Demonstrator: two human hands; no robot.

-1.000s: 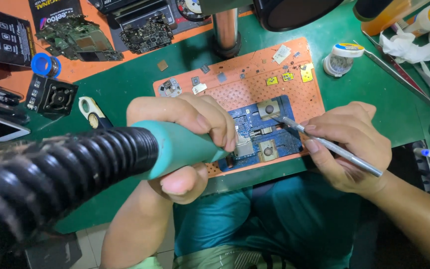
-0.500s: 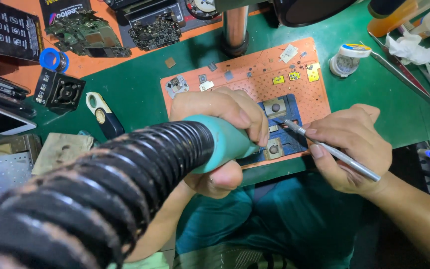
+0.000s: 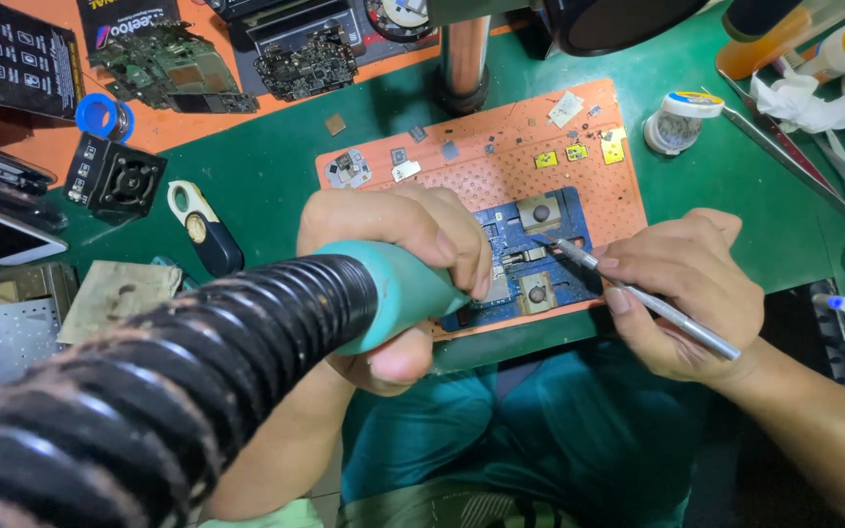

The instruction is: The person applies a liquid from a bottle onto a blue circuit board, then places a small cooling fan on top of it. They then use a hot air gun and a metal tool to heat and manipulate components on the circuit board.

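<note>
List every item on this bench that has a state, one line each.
Left hand: closed around the teal handle.
Teal handle: held, tip pointed down at the blue board, ribbed black hose trailing back.
Right hand: gripping the tweezers.
Tweezers: held slanted, tips on the blue board.
Blue board: lying flat on the orange mat.
Small round jar: upright; open or capped, cannot tell.

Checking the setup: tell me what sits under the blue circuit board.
The blue circuit board lies on an orange perforated mat on the green bench mat. The left hand covers its left end.

Two hands, three yellow chips
</note>
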